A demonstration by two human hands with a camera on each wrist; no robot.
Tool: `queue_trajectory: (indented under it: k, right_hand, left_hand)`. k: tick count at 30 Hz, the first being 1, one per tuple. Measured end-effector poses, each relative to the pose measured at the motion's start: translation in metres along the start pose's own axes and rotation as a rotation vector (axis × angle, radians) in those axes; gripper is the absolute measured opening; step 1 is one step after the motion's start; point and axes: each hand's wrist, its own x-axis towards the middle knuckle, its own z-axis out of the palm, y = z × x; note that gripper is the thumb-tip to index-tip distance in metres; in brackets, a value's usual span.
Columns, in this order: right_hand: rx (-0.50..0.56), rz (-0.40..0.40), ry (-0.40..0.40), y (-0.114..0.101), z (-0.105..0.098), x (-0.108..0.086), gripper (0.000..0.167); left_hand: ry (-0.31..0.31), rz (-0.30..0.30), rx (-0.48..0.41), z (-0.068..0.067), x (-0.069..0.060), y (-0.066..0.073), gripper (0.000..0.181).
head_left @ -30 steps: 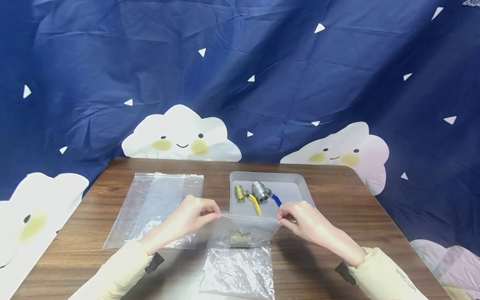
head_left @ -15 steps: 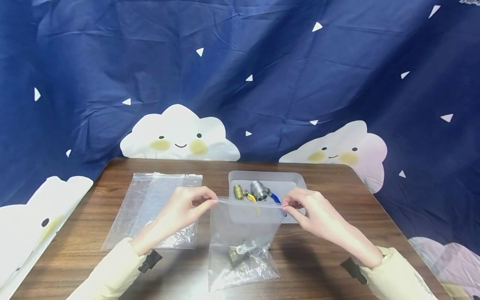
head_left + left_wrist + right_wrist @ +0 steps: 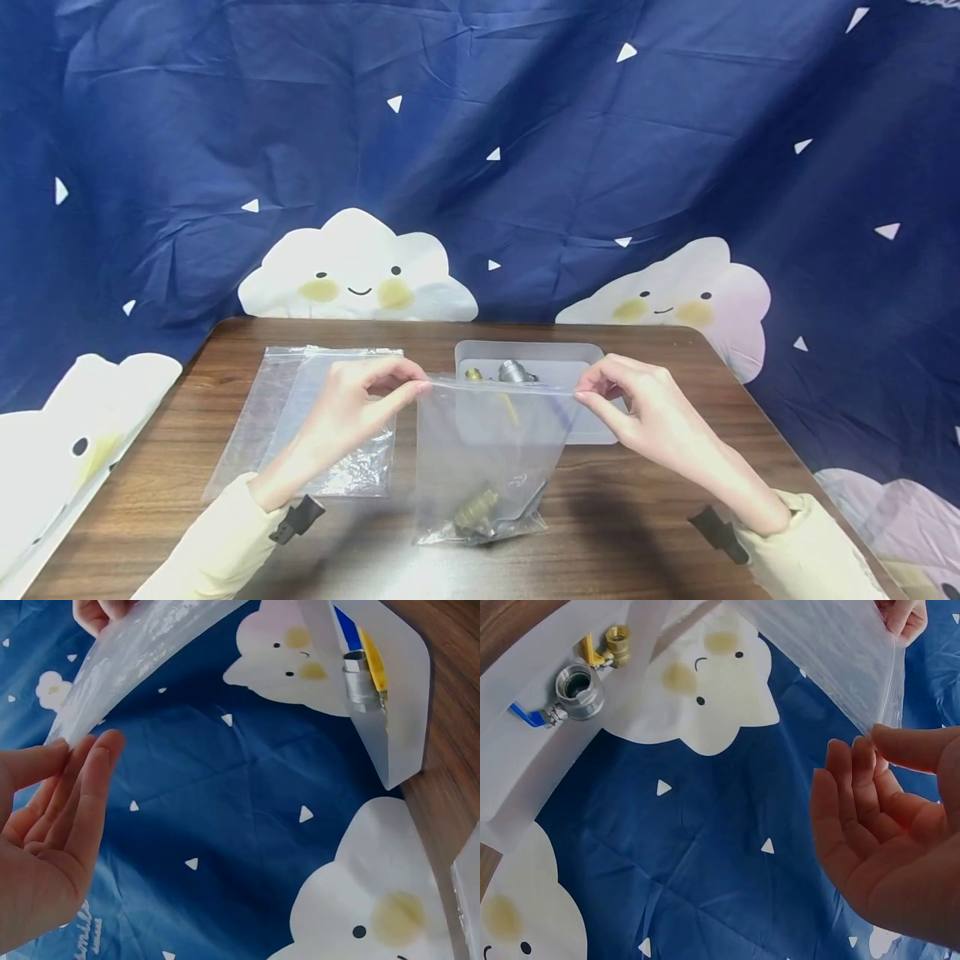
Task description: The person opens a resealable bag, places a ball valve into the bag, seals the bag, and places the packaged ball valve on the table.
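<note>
Between both hands hangs a clear zip bag (image 3: 480, 442), its top edge stretched taut. My left hand (image 3: 360, 404) pinches the left top corner between thumb and fingers, and my right hand (image 3: 645, 408) pinches the right one. A brass ball valve (image 3: 476, 510) lies tilted in the bottom of the bag, its lever blurred by the plastic. Behind the bag, a shallow whitish tray (image 3: 465, 350) holds a silver valve (image 3: 580, 690) with a blue handle and a smaller brass valve (image 3: 618, 645) with a yellow handle.
Flat clear zip bags (image 3: 300, 383) lie overlapping on the left of the wooden table (image 3: 675, 383). A blue cloth (image 3: 480, 167) with cloud prints hangs behind the table.
Both hands have risen and drawn slightly apart, lifting the bag's top edge. The bag now hangs more upright, and the brass valve has slid lower and tilted inside it.
</note>
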Motion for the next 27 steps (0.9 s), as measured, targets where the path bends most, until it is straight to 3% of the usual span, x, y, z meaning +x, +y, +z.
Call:
queue_trajectory:
  k: [7, 14, 18, 24, 27]
  right_hand:
    - [0.008, 0.048, 0.021, -0.003, -0.005, 0.001, 0.022]
    - [0.015, -0.022, 0.082, -0.006, -0.003, 0.003, 0.026]
    - [0.019, -0.044, 0.096, -0.008, -0.001, 0.005, 0.027]
    - [0.101, 0.044, 0.051, -0.010, 0.004, 0.007, 0.022]
    - [0.138, 0.092, 0.035, -0.011, 0.007, 0.007, 0.021]
  left_hand:
    - [0.018, -0.015, -0.015, -0.005, 0.003, 0.003, 0.009]
    - [0.026, 0.020, 0.018, -0.006, 0.004, 0.001, 0.010]
    - [0.023, 0.017, -0.014, -0.004, 0.004, 0.000, 0.009]
    - [-0.011, -0.077, -0.099, 0.000, 0.006, 0.000, 0.008]
    - [-0.025, -0.066, -0.098, 0.002, 0.006, 0.002, 0.009]
